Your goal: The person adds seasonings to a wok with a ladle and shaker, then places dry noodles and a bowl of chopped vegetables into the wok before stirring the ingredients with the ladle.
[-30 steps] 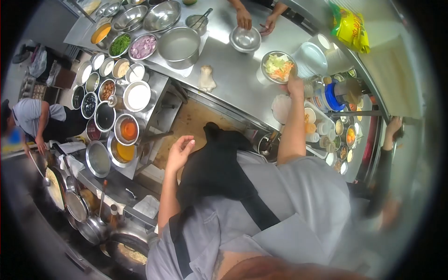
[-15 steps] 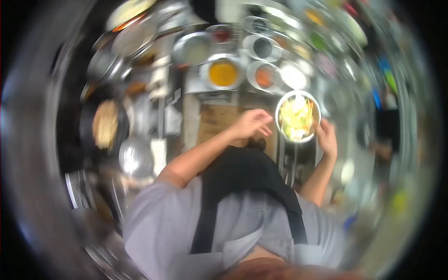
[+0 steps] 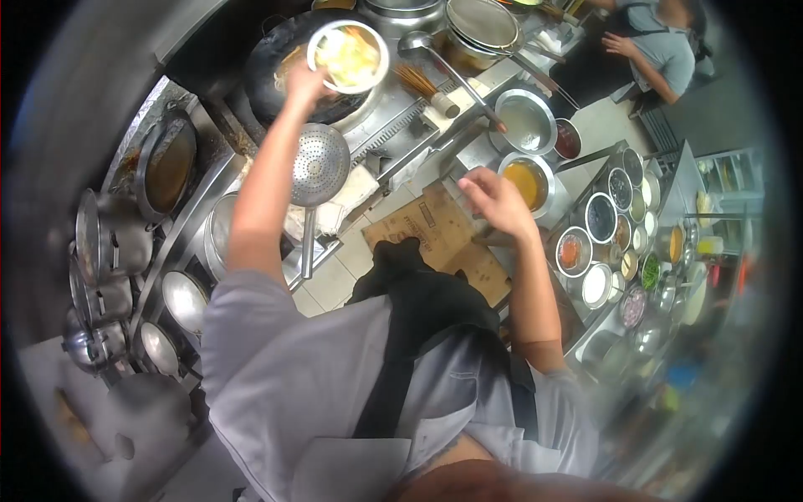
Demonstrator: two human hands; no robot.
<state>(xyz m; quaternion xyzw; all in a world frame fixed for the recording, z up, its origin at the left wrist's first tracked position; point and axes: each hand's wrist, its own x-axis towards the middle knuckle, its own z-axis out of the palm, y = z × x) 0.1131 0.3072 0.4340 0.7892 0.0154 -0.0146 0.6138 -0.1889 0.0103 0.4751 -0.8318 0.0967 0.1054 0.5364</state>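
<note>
My left hand point(image 3: 306, 85) grips the near-left rim of a white bowl point(image 3: 384, 74) that holds cut pale and yellowish vegetables point(image 3: 347, 55), with some orange strips. The bowl is up over a dark wok point(image 3: 266, 99), hiding part of it; some light brown food point(image 3: 287, 67) shows inside the wok. Below my left hand a perforated skimmer point(image 3: 320, 165) lies with its handle toward me. My right hand point(image 3: 499, 201) holds nothing, its fingers loosely bent and apart, close to a pot of orange-yellow liquid point(image 3: 524, 181).
A ladle point(image 3: 416, 42) rests across the stove edge beside a bamboo brush point(image 3: 416, 81). Flattened cardboard point(image 3: 418, 226) covers the floor before me. Several ingredient containers point(image 3: 600, 216) line the right counter. Another person point(image 3: 661, 50) stands at the upper right. Pans and pots point(image 3: 167, 163) are at left.
My view has swung left toward the stove. The bowl has passed from my right hand to my left and is now over the wok. My right hand is empty.
</note>
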